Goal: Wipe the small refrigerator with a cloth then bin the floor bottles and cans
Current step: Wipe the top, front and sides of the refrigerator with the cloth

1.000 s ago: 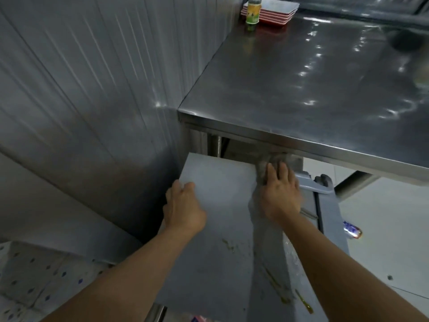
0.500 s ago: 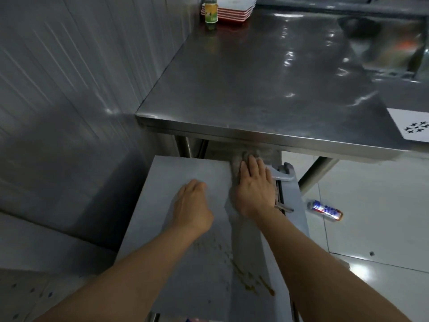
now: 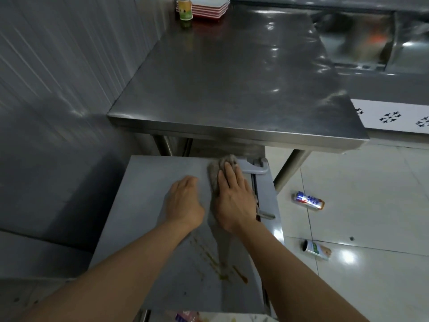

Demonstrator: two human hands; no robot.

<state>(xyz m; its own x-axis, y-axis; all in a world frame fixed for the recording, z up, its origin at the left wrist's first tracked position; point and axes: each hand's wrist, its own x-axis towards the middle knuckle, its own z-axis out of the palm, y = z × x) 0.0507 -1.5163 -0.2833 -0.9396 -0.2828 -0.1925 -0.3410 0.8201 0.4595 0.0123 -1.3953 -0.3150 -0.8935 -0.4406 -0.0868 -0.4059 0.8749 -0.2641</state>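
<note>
Floor cans (image 3: 308,200) carry labels seemingly unreadable; hands wipe refrigerator (image 3: 148,205).

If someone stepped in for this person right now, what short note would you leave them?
Right hand: flat on the grey cloth, pressing it onto the fridge top near the far right corner.
Left hand: empty, resting on the fridge top beside it.
Done: nothing clearly finished; wiping is under way.
Left: brown streaks on the near part of the top need wiping. Two cans lie on the floor to the right, a blue one and a green-and-white one; bin them afterwards. No bin in view.
</note>
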